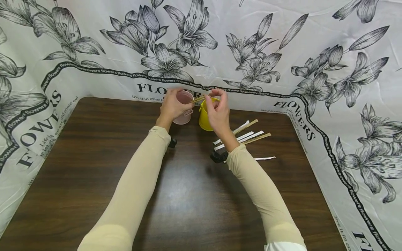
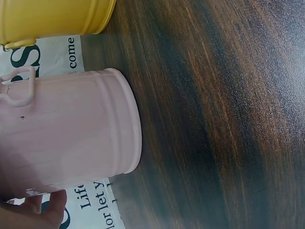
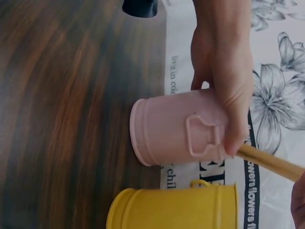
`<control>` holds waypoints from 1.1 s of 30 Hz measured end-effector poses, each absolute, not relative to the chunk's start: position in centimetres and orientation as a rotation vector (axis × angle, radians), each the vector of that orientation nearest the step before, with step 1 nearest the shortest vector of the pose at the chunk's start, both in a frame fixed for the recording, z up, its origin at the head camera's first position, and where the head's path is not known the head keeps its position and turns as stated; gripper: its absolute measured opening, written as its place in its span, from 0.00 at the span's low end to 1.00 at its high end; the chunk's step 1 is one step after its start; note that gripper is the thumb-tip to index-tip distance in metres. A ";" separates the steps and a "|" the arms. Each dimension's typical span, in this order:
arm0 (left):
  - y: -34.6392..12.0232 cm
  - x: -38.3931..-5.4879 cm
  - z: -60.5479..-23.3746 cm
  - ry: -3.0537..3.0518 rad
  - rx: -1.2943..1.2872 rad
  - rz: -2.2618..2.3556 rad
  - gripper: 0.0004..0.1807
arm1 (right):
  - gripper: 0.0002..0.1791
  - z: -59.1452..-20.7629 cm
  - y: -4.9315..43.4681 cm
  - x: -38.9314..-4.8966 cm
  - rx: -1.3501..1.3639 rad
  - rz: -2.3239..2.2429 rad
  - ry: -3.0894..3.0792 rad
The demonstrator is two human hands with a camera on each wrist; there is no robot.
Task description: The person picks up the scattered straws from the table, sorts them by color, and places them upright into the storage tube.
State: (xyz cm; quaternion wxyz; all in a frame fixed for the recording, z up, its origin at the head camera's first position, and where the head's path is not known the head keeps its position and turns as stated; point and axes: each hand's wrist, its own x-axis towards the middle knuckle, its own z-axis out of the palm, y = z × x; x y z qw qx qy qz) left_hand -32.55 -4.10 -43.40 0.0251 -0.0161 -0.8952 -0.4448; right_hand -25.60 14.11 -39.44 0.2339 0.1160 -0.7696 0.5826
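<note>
My left hand [image 1: 172, 106] grips the pink bucket [image 1: 182, 120] by its upper part, the thumb lying along the rim nearest the other bucket. The bucket stands on the table, its small side handle [image 2: 32, 88] facing the yellow bucket. A brown paper-wrapped straw [image 1: 198, 99] slants from the left thumb up to my right hand [image 1: 219, 113], whose fingers pinch its far end. In the right wrist view the straw [image 3: 269, 162] meets the left thumb at the pink rim. Below the right hand stands the yellow bucket [image 1: 205, 120], partly hidden by that hand.
Several wrapped straws lie right of the right forearm, among them a white one [image 1: 253, 135] and a brown one [image 1: 259, 138]. Another white straw [image 1: 265, 158] lies nearer me. A flower-printed cloth [image 1: 257, 45] hangs behind the dark wooden table [image 1: 188, 209].
</note>
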 end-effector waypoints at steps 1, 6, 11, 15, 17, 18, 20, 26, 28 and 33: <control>-4.2 -32.6 -43.4 -2.765 -0.051 -1.378 0.48 | 0.18 -39.4 14.3 -25.3 0.320 1.587 -2.119; -4.4 -32.6 -43.4 -2.776 -0.054 -1.384 0.48 | 0.19 -40.1 16.4 -23.7 0.321 1.541 -2.175; -4.5 -32.5 -43.4 -2.769 -0.056 -1.372 0.48 | 0.18 -42.3 19.4 -21.9 0.316 1.477 -2.239; -4.5 -32.5 -43.2 -2.757 -0.067 -1.377 0.48 | 0.18 -44.1 22.5 -20.5 0.269 1.359 -2.373; -4.4 -32.5 -43.2 -2.760 -0.070 -1.377 0.48 | 0.18 -44.9 24.4 -19.9 0.247 1.217 -2.514; -4.4 -32.4 -43.2 -2.762 -0.068 -1.375 0.48 | 0.18 -45.2 25.3 -19.5 0.235 1.143 -2.595; -4.4 -32.4 -43.1 -2.764 -0.067 -1.368 0.47 | 0.18 -45.8 27.1 -19.0 0.216 0.991 -2.744; -4.5 -32.4 -43.2 -2.765 -0.061 -1.363 0.47 | 0.19 -47.7 30.8 -17.7 0.140 0.918 -2.999; -4.4 -32.4 -43.2 -2.768 -0.061 -1.358 0.46 | 0.20 -48.2 31.5 -17.4 0.114 0.953 -3.012; -4.3 -32.5 -43.5 -2.769 -0.063 -1.363 0.47 | 0.21 -49.1 32.8 -17.2 0.081 1.006 -2.993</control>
